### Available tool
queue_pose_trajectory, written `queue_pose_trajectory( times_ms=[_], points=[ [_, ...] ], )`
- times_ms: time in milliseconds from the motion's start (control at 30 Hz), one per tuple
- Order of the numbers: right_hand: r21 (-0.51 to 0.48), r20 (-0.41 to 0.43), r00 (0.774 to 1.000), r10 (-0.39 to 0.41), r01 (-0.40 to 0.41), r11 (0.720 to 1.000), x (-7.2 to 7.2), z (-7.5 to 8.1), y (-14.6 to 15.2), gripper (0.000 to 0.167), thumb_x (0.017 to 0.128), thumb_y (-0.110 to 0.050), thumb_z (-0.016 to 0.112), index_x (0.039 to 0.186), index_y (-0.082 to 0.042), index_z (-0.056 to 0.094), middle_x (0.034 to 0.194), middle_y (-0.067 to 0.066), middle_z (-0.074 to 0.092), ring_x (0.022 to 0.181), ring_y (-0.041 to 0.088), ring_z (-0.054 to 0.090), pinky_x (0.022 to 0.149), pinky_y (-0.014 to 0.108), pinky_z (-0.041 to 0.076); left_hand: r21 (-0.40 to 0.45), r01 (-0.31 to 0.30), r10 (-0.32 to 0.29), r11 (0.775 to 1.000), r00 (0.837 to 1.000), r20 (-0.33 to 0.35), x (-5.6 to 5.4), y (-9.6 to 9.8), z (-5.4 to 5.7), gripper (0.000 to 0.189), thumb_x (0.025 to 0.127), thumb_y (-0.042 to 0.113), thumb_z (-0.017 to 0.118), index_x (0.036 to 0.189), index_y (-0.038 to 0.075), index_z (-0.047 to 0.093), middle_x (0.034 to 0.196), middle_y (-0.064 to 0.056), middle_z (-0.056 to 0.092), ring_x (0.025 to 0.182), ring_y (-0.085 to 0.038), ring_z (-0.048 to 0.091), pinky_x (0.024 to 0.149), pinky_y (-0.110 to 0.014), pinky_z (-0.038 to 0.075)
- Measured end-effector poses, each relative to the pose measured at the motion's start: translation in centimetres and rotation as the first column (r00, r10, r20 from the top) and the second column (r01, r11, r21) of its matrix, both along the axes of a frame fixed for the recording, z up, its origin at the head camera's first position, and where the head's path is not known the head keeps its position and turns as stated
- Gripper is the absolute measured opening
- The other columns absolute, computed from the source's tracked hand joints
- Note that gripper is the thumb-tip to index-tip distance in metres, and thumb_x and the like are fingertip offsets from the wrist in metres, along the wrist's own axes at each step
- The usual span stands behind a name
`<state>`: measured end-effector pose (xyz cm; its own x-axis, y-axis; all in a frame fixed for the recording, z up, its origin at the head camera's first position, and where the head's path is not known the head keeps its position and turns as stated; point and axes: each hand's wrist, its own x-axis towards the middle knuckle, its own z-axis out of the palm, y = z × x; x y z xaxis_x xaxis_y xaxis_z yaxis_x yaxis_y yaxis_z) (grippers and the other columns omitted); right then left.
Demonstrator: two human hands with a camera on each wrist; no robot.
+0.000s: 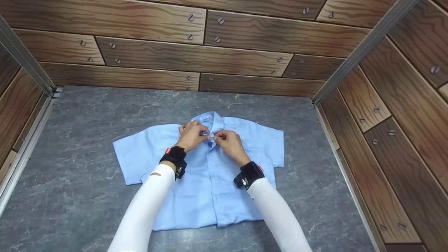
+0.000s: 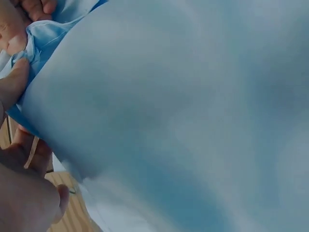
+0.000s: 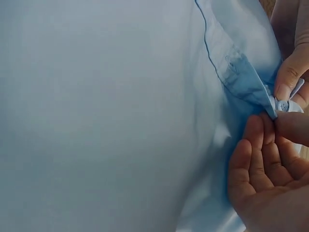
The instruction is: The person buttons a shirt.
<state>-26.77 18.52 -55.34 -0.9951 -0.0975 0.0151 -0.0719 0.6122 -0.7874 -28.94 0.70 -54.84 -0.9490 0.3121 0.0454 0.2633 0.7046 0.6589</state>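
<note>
A light blue short-sleeved shirt (image 1: pixel 192 196) lies front up, its collar (image 1: pixel 217 120) at the far end. Just below the collar, my left hand (image 1: pixel 191 135) and right hand (image 1: pixel 229 142) meet at the front opening. In the right wrist view a small pale button (image 3: pixel 283 105) shows between the hands. My left thumb (image 3: pixel 286 84) presses at the button as that hand pinches the cloth around it. The right hand (image 3: pixel 270 176) pinches the edge of the placket (image 3: pixel 251 82) between thumb and forefinger, its other fingers curled below.
The shirt lies on a grey marbled tabletop (image 1: pixel 80 115). Wood-patterned panels (image 1: pixel 154 52) stand at the back and both sides, with metal rails (image 1: pixel 364 45) at the corners. Both forearms wear white sleeves (image 1: pixel 143 210) and black wrist cameras (image 1: pixel 250 174).
</note>
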Motion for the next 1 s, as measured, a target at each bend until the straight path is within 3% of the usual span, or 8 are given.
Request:
queue_pose_trajectory(
  times_ms=[133,400,533,667,767,867,933,1000],
  points=[
    [0.000,0.007,1.000,0.009,-0.009,1.000,-0.2,0.0,0.2,0.009,0.088,-0.015,0.066,0.087,-0.008,0.072,0.082,0.003,0.070,0.071,0.010,0.059,0.064,0.022,0.046,0.020,-0.001,0.001,1.000,1.000,0.005,-0.1,0.3,0.2,0.012,0.084,0.023,0.075,0.094,0.018,0.074,0.099,-0.002,0.056,0.103,-0.025,0.051,0.098,-0.053,0.022],
    [0.015,-0.012,1.000,0.002,-0.002,1.000,-0.2,0.0,0.0,0.008,0.088,-0.014,0.067,0.087,-0.008,0.072,0.081,0.003,0.069,0.070,0.011,0.059,0.063,0.023,0.046,0.072,0.108,-0.115,0.992,0.988,0.105,-0.4,-0.4,0.2,0.014,0.089,0.028,0.069,0.099,0.019,0.072,0.106,-0.002,0.053,0.107,-0.026,0.047,0.092,-0.052,0.028],
    [-0.031,-0.002,0.999,0.036,-0.036,0.999,-0.2,0.0,0.2,0.007,0.088,-0.015,0.068,0.087,-0.009,0.073,0.082,0.003,0.070,0.071,0.010,0.059,0.063,0.023,0.046,0.082,0.068,-0.078,0.994,0.991,0.113,-0.6,-0.6,0.1,0.017,0.086,0.030,0.073,0.099,0.019,0.074,0.116,-0.001,0.055,0.115,-0.025,0.046,0.096,-0.054,0.024],
    [-0.045,0.009,0.999,0.051,-0.050,0.998,-0.3,-0.1,0.4,0.011,0.090,-0.019,0.067,0.089,-0.009,0.074,0.083,0.002,0.071,0.072,0.010,0.060,0.065,0.022,0.046,0.043,0.020,-0.023,0.999,0.998,0.057,-0.5,-0.4,0.0,0.016,0.085,0.031,0.074,0.095,0.020,0.073,0.126,-0.001,0.054,0.126,-0.027,0.043,0.101,-0.056,0.018],
    [0.035,-0.040,0.998,0.039,-0.038,0.999,-0.4,0.0,0.5,0.014,0.093,-0.020,0.063,0.092,-0.011,0.073,0.079,-0.001,0.069,0.070,0.008,0.059,0.065,0.023,0.046,0.011,0.001,-0.001,1.000,1.000,0.002,-0.4,-0.2,-0.2,0.014,0.085,0.031,0.074,0.094,0.020,0.073,0.127,-0.001,0.056,0.128,-0.026,0.044,0.104,-0.059,0.017],
    [0.179,-0.148,0.988,0.038,-0.011,0.984,-0.5,0.5,0.6,0.013,0.095,-0.019,0.056,0.103,-0.014,0.065,0.074,-0.002,0.066,0.063,0.011,0.057,0.061,0.029,0.046,0.002,-0.006,0.006,1.000,0.999,-0.033,-0.3,-0.2,-0.4,0.013,0.085,0.029,0.074,0.093,0.019,0.073,0.126,-0.002,0.058,0.127,-0.026,0.046,0.106,-0.062,0.015],
    [0.311,-0.206,0.974,0.088,-0.020,0.950,-0.7,1.0,0.7,0.022,0.096,-0.017,0.051,0.117,-0.018,0.059,0.073,-0.001,0.062,0.060,0.015,0.056,0.059,0.033,0.045,0.001,-0.005,0.005,1.000,0.999,-0.046,-0.3,-0.1,-0.5,0.013,0.084,0.028,0.075,0.092,0.019,0.073,0.125,-0.002,0.059,0.126,-0.025,0.048,0.106,-0.063,0.015],
    [0.444,-0.224,0.956,0.191,-0.074,0.893,-0.9,1.3,0.8,0.034,0.099,-0.017,0.047,0.131,-0.024,0.052,0.075,0.002,0.062,0.061,0.019,0.056,0.058,0.037,0.046,0.005,0.000,0.000,1.000,0.998,-0.058,-0.3,-0.1,-0.5,0.012,0.084,0.027,0.075,0.093,0.018,0.074,0.124,-0.002,0.060,0.125,-0.025,0.048,0.106,-0.063,0.016]
  ],
)
